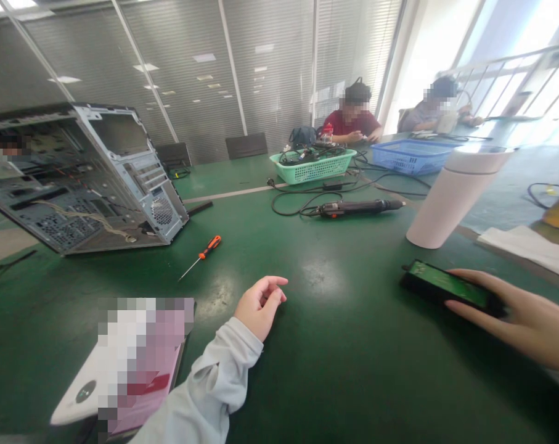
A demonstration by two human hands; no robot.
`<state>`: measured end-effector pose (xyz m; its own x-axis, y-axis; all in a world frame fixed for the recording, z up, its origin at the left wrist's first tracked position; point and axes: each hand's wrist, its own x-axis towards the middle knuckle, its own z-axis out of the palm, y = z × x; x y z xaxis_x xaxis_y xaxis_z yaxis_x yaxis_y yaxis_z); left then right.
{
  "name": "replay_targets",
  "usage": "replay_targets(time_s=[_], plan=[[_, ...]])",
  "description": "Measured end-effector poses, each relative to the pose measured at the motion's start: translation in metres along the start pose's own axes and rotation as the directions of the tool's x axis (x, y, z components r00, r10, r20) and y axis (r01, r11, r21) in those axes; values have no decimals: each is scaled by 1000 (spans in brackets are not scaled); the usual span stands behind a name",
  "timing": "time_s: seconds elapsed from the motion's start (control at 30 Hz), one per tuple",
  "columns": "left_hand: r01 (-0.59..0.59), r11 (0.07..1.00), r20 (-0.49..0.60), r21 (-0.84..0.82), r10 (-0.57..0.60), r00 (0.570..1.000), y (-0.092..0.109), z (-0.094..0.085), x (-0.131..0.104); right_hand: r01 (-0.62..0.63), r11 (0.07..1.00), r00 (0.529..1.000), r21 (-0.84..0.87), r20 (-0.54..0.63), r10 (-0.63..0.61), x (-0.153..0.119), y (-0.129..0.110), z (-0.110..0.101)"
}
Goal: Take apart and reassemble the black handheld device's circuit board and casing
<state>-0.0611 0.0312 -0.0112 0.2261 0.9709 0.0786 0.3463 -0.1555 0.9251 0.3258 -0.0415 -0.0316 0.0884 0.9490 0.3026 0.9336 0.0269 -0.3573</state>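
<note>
At the right, my right hand point(514, 311) grips a narrow black case with a green circuit board point(455, 285), thumb on the near side and fingers on the far side. The case is tilted, just over or on the table; I cannot tell which. In the middle, my left hand point(261, 302) rests on the green tabletop with nothing visible in it, index finger stretched out and the others loosely curled. Nearest to it lies an orange-handled screwdriver point(209, 246), its thin shaft pointing to the lower left.
An opened computer case point(122, 166) stands at the left. A black electric screwdriver point(357, 208), a green basket of cables point(314, 169), a blue basket point(413, 157) and a pale tumbler point(450, 203) stand farther back. A phone point(145, 394) lies front left. Two people sit beyond.
</note>
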Motion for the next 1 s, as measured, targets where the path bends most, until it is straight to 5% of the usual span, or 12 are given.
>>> replay_targets(time_s=[0.17, 0.37, 0.53, 0.8, 1.0], plan=[[8, 1000, -66, 10, -7, 998, 2, 1, -1, 351, 888, 925, 297, 36, -378, 38, -101, 48], [-70, 998, -171, -3, 68, 983, -2, -3, 2, 505, 736, 833, 451, -30, -553, 57, -190, 94], [-101, 989, -147, 111, 117, 982, -4, -4, 1, 545, 707, 810, 451, -66, -582, 58, -203, 100], [-93, 982, -100, 165, 110, 989, 3, -3, -2, 463, 708, 873, 533, -136, -469, 52, -186, 98], [-198, 973, -108, 122, 211, 971, -7, -5, 1, 493, 678, 859, 545, -180, -480, 54, -189, 89]])
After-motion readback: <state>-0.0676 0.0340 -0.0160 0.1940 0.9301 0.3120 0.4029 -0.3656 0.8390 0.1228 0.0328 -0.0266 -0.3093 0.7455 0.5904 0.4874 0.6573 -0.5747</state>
